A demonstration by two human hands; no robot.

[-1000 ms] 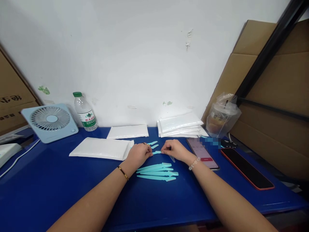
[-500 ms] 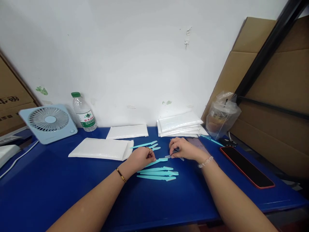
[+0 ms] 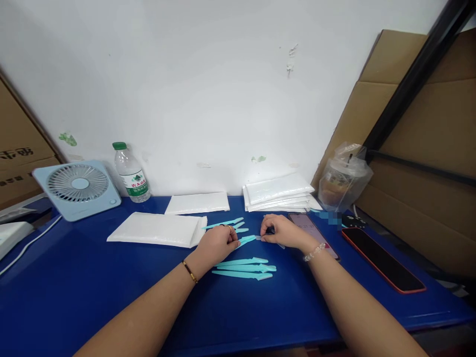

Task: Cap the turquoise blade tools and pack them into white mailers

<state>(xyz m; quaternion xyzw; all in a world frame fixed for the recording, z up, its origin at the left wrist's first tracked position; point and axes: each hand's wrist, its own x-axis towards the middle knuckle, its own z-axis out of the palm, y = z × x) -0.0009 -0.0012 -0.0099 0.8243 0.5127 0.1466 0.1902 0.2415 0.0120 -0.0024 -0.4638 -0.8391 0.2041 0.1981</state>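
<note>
My left hand [image 3: 219, 244] is closed around a turquoise eyebrow razor [image 3: 247, 240], whose head points right. Between the fingertips of my right hand [image 3: 278, 231] is a small translucent blade cover [image 3: 258, 238]; it meets the razor's tip, though I cannot tell whether it is around the blade. Another clear piece [image 3: 281, 246] shows under my right hand. Nearer to me, several turquoise razors [image 3: 243, 268] lie side by side on the blue table [image 3: 238, 312]. More razors [image 3: 241, 225] lie just beyond my left hand, partly hidden by it.
White padded mailers lie at left [image 3: 156, 229], at the wall [image 3: 199, 203] and in a stack [image 3: 278, 192]. A fan [image 3: 80, 186] and water bottle [image 3: 132, 173] stand back left. On the right are two phones [image 3: 383, 259] [image 3: 310, 228] and a bagged drink cup [image 3: 340, 181].
My left hand has brought the razor slightly up and left, while my right hand's fingertips have closed in on the clear cover at its tip. The view has shifted slightly.
</note>
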